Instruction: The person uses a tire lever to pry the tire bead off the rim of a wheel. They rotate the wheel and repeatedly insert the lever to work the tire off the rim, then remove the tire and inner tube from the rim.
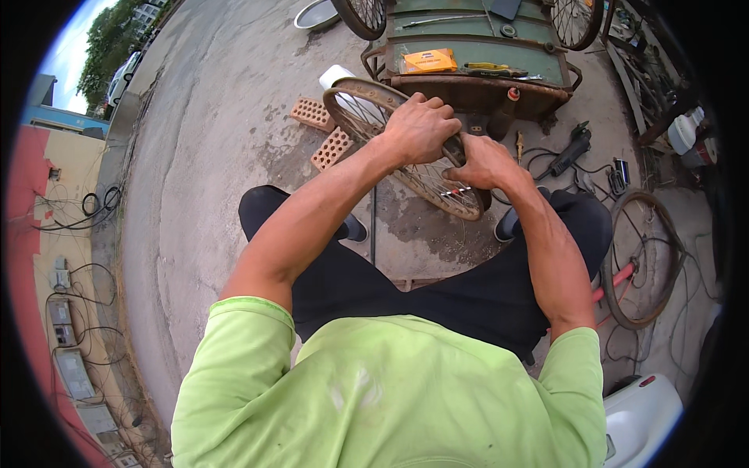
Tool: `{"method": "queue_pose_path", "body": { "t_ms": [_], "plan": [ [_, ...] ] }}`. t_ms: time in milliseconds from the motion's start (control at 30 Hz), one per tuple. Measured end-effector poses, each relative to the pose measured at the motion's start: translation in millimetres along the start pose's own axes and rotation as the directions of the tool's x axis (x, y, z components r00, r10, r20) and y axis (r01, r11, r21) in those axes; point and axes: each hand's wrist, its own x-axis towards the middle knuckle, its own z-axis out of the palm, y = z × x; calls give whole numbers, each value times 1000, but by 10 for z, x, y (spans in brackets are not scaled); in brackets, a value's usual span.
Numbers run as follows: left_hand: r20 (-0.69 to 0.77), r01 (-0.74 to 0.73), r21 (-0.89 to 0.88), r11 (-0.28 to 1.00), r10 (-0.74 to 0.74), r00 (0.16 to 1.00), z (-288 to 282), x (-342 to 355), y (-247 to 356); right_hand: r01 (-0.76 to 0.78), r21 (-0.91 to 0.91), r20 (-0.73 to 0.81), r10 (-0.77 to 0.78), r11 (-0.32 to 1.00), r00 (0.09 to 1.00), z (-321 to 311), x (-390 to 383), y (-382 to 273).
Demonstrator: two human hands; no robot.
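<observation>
Mid-job: left hand (421, 129) and right hand (485, 162) clenched on rusty wheel (374, 117) (tyre off), spokes unfinished.

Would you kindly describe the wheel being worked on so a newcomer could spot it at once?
Start at the green metal cart at the top. Just below it, a rusty spoked bicycle wheel leans tilted, with the left hand and right hand on it. The other wheels lie untouched.
</observation>
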Motion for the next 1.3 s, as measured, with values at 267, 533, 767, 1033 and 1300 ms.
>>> {"method": "queue_pose_path", "body": {
  "t_ms": [267,533,767,1033,1300],
  "plan": [
    [36,-26,-178,984,33,999,-183,-174,-230,92,186,-1,-93,978,996,112,222,-54],
    [-62,298,-909,291,-803,593,11,-1321,-1090,9,207,-26,-4,978,1000,173,240,-255],
    [452,340,-886,-315,-748,485,851,-1746,-851,126,282,-104,-100,951,990,181,191,-317],
    [357,87,-917,-389,-704,614,760,-1713,-805,87,403,-99,-51,911,994,177,350,-339],
    [275,24,-948,-316,-781,561,529,-1506,-623,306,348,-164,-264,886,950,314,435,-503]
  ]
}}
